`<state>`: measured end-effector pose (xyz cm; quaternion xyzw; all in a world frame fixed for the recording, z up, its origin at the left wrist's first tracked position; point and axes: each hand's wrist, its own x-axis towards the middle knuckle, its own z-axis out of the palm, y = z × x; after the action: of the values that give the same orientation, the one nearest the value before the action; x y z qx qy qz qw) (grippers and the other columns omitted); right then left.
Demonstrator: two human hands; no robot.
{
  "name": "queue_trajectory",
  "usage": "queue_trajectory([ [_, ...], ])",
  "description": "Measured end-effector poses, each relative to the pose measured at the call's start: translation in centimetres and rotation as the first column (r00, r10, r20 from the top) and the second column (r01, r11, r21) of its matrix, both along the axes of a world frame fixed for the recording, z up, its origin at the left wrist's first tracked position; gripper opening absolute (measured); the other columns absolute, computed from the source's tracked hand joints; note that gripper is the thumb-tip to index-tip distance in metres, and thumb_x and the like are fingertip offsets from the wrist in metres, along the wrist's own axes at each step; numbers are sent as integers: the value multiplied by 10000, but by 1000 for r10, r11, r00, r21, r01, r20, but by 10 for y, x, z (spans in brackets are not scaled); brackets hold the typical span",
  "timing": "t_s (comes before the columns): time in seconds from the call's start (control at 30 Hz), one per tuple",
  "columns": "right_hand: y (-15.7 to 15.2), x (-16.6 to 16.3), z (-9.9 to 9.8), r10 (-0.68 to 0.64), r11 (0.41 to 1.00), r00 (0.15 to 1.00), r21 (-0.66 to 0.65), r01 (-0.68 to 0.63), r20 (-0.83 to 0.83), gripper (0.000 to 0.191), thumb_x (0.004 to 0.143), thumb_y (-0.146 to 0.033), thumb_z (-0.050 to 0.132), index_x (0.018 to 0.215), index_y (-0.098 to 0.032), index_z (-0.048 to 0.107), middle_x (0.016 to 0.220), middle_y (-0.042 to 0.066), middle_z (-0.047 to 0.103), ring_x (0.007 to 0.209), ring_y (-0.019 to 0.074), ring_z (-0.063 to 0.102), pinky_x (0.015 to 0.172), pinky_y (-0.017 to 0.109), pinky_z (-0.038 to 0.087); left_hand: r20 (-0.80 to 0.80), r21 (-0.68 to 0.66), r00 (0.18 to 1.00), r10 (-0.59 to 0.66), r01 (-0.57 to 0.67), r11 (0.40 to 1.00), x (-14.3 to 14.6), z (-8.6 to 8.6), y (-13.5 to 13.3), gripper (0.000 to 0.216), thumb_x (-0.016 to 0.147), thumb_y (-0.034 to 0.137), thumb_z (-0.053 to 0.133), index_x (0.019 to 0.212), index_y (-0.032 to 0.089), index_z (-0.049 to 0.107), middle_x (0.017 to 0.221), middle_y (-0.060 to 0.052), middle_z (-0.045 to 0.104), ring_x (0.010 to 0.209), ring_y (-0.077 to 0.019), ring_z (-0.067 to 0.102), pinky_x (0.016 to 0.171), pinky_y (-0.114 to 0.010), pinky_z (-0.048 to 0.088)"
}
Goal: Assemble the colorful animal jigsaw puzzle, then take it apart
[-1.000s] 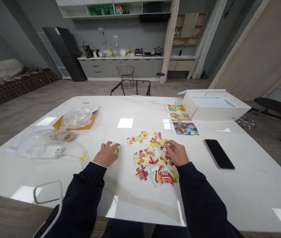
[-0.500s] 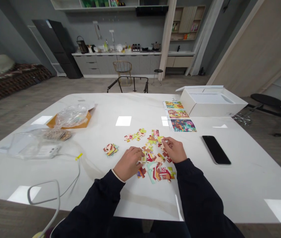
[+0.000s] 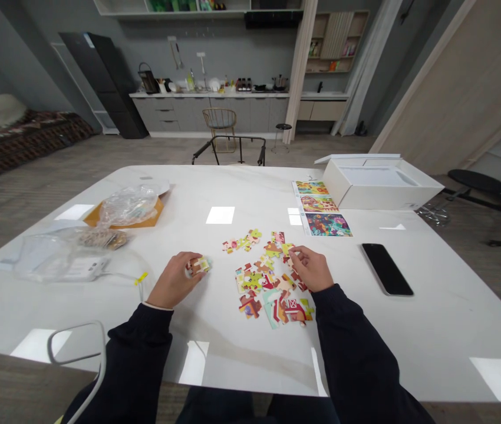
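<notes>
My left hand point(image 3: 173, 281) is at the small stack of puzzle pieces point(image 3: 198, 266) on the left, thumb and fingers closed round a piece at its top. My right hand point(image 3: 313, 270) is pinched on a yellow-green puzzle piece point(image 3: 287, 249) at the right edge of the spread pieces. Between the hands lie loose and joined pieces, among them a red barn section point(image 3: 293, 308), a green section point(image 3: 253, 280) and a brown-and-purple piece point(image 3: 249, 306). A short joined strip point(image 3: 241, 241) with pink and green parts lies farther back.
Picture sheets point(image 3: 321, 204) lie beside an open white box point(image 3: 378, 182) at the back right. A black phone point(image 3: 386, 269) rests on the right. Plastic bags point(image 3: 129, 205), a white power strip point(image 3: 85, 271) and a cable point(image 3: 100, 347) occupy the left of the white table point(image 3: 228, 371).
My left hand has moved left from the spread pieces to the small stack, uncovering the green section. My right hand has stayed almost in place.
</notes>
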<state>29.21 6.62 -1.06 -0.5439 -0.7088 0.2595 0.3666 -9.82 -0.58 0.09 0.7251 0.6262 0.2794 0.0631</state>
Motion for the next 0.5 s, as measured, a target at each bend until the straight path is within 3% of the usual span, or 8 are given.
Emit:
queue_trajectory([
  [0.17,0,0,1,1,1000,1000,7,-1,10,281,956,-451,561,938,-220,722,585,-24,636,493,152,599,513,238,440,-1,80,999,-37,37,996,27,11,-10,331,836,279,732,1156,248,657,1304,-102,645,1247,-319,578,1078,-527,458],
  [0.33,0,-1,0,-3,1000,1000,1,3,8,274,951,-444,565,942,-218,721,582,-23,641,505,158,606,517,241,446,157,-53,937,-311,322,945,91,13,-16,434,868,215,741,1278,260,606,1317,-92,643,1253,-277,573,1096,-479,470],
  [0.5,0,0,-1,-4,1000,1000,8,4,6,276,956,-442,562,953,-218,724,568,-30,637,478,151,586,508,243,437,219,-153,918,-331,367,918,124,2,-5,404,822,140,779,1191,242,650,1213,-85,674,1170,-277,591,1035,-465,503],
])
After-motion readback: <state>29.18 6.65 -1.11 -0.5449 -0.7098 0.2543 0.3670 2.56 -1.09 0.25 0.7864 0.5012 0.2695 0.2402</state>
